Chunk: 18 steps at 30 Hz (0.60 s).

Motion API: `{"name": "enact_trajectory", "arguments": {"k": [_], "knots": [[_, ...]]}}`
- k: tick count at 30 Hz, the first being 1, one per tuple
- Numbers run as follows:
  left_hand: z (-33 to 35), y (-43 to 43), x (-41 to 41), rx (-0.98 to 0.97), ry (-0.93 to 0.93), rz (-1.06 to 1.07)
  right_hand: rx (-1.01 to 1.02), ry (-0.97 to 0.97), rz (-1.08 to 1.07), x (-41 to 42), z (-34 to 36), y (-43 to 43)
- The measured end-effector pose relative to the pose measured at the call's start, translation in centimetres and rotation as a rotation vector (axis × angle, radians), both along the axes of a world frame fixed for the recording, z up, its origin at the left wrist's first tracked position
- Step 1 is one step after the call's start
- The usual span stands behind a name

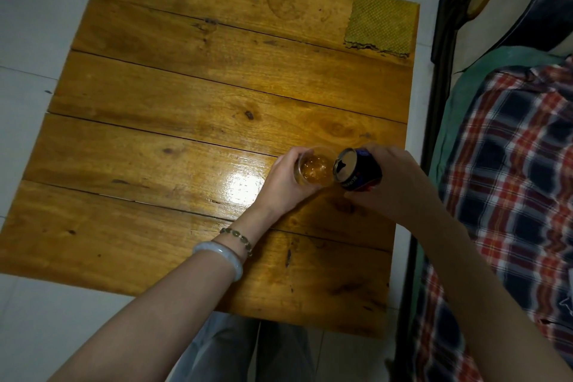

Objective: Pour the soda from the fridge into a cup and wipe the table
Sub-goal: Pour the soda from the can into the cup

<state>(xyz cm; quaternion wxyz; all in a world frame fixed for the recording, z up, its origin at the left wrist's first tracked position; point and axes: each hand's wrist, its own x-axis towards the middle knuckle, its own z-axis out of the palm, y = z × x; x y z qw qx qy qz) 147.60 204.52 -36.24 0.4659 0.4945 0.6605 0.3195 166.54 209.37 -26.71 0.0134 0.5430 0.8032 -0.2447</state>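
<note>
Soda can (359, 169), gripped by right hand (392, 183), tilts over cup (314, 169) held by left hand (285, 181).

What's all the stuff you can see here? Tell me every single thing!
table: one, orange-brown wooden planks, middle of the view
cup: one, clear with amber soda inside, on the table's near right part
can: one, dark blue, tilted with its top at the cup's rim
cloth: one, yellow-green, flat on the table's far right corner
floor: white tiles, around the table
blanket: one, red, blue and white plaid, right of the table
bangle: one, pale white, on the left wrist
beaded bracelet: one, greenish, beside the bangle
left hand: one, holds the cup
right hand: one, holds the can
</note>
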Motion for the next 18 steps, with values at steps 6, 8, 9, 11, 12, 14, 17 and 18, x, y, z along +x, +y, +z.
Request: {"name": "enact_trajectory", "arguments": {"k": [6, 8, 9, 11, 12, 14, 17, 18], "knots": [[-0.04, -0.06, 0.04, 0.004, -0.016, 0.000, 0.026, -0.016, 0.003, 0.01, -0.08, 0.04], [-0.04, -0.04, 0.01, 0.007, -0.015, 0.004, 0.024, -0.013, 0.001, -0.04, -0.09, 0.11], [0.02, -0.03, 0.00, 0.009, -0.015, 0.007, 0.023, -0.014, 0.000, -0.06, -0.11, 0.16], [0.11, -0.05, 0.02, 0.011, -0.019, 0.011, 0.025, -0.019, 0.003, -0.10, -0.13, 0.25], [0.09, -0.07, 0.03, 0.012, -0.020, 0.011, 0.023, -0.020, 0.002, -0.11, -0.14, 0.28], [0.00, -0.06, 0.05, 0.013, -0.015, 0.008, 0.012, -0.021, -0.002, -0.18, -0.11, 0.34], [-0.13, 0.00, 0.01, 0.013, -0.015, 0.005, 0.018, -0.013, -0.001, -0.26, -0.20, 0.30], [-0.14, 0.03, -0.02, 0.011, -0.016, 0.004, 0.023, -0.013, 0.002, -0.27, -0.24, 0.28]]}}
